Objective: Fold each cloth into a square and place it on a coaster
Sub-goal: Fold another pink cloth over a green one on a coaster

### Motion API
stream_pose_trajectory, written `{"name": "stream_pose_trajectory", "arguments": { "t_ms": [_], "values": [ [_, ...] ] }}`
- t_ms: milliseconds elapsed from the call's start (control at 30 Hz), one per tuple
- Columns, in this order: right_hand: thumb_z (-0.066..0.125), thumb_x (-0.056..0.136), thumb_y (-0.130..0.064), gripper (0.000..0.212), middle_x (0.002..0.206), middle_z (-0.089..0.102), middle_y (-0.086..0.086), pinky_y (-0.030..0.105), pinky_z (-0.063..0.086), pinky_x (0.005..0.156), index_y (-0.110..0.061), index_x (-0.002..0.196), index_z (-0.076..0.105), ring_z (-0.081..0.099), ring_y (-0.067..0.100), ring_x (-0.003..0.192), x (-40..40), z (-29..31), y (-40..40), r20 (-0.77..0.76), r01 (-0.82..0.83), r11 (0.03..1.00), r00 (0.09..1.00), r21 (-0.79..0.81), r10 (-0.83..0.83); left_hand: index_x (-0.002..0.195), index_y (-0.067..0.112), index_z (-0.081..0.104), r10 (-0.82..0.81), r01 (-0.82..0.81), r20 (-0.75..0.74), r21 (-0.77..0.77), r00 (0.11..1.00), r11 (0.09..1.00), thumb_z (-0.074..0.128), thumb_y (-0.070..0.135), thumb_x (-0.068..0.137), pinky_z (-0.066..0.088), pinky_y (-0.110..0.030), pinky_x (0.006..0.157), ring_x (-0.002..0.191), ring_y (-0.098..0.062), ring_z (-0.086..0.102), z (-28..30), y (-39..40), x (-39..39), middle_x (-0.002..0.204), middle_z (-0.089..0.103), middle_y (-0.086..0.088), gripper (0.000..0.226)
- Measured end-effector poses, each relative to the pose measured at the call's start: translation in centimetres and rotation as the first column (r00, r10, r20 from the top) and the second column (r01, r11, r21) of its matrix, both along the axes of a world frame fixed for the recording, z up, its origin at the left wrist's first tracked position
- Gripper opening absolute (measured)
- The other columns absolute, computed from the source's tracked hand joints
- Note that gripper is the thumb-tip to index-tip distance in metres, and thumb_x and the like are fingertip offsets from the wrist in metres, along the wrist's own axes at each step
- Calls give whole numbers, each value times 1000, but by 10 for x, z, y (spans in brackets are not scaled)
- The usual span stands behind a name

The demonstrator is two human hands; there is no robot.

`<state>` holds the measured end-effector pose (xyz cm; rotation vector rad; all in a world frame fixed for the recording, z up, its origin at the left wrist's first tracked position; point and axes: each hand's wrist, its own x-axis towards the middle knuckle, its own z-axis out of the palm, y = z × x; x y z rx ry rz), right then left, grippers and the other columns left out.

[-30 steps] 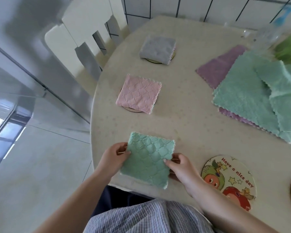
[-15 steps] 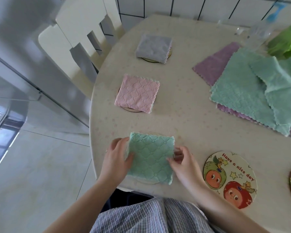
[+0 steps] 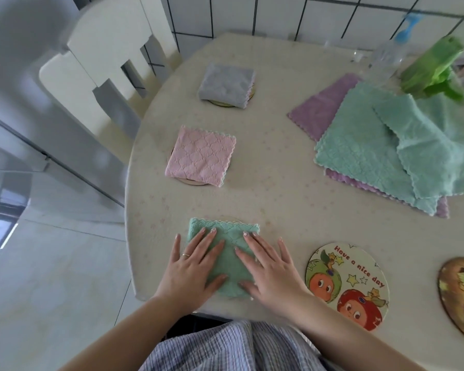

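While both palms press flat, fingers spread, my left hand (image 3: 190, 271) and right hand (image 3: 271, 269) smooth the green cloth (image 3: 227, 261) onto its coaster (image 3: 232, 218) at the table's (image 3: 279, 199) near edge, so the fold sets. It's square, no long axis; scalloped edge faces away from me.

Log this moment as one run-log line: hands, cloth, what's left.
hands: left hand and right hand flat on folded green cloth | done: pink cloth, grey cloth | free: cartoon coaster
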<state>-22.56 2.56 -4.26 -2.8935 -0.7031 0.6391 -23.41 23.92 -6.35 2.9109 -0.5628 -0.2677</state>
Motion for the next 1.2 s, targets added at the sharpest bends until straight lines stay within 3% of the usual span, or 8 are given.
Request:
{"name": "stream_pose_trajectory", "arguments": {
  "t_ms": [167,267,400,567,833,1000,1067,1200],
  "values": [
    [38,92,-50,53,155,14,-9,38,-4,116,-34,142,29,3,10,144,11,19,-36,-15,242,928,969,282,-248,110,23,62,88,-70,51,-287,995,955,44,43,83,44,-42,98,105,-15,59,31,-40,32,110,63,9,39],
    [27,87,-56,57,152,24,-8,33,1,116,-33,138,37,9,10,142,17,23,-72,-10,341,863,932,373,-363,101,22,66,111,-118,-42,-446,993,887,43,43,83,52,-31,77,90,-15,64,51,-89,55,98,67,10,36],
    [35,88,-51,50,147,34,-8,36,19,115,-31,132,46,19,9,139,25,25,-135,18,429,793,875,433,-483,104,26,65,66,-113,-113,-491,991,864,49,38,88,50,-28,82,96,-6,60,60,-161,79,102,64,15,25],
    [41,90,-47,46,147,33,-8,34,20,114,-28,131,49,25,13,138,30,28,-228,-3,510,763,832,397,-554,118,24,60,-26,-44,-152,-436,988,899,50,32,93,40,-20,95,109,-3,52,68,-252,100,116,59,13,28],
    [49,92,-36,52,156,13,-4,32,21,112,-24,141,36,20,16,140,59,23,-399,-37,552,798,827,242,-561,126,19,56,-164,135,-74,-297,984,945,52,31,91,27,-31,108,132,-16,33,54,-416,126,140,43,3,37],
    [48,92,-32,24,157,6,2,39,25,111,-21,111,58,18,22,141,89,17,-470,-17,558,820,828,125,-561,129,18,52,-221,209,-77,-139,972,968,45,31,94,16,-38,114,143,-15,7,44,-468,140,153,22,0,38],
    [48,92,-30,26,157,8,2,38,25,110,-21,113,59,19,22,140,99,14,-487,-25,546,827,836,135,-548,133,19,47,-231,226,-92,-52,969,973,41,32,94,12,-39,114,144,-16,0,37,-474,144,155,14,0,41],
    [50,91,-35,41,156,13,-2,37,24,110,-21,130,50,23,19,139,120,7,-507,12,497,854,864,155,-504,134,15,46,-234,236,-71,31,970,971,47,32,90,29,-43,110,142,-22,19,25,-477,147,152,25,-6,47]
  ]
}}
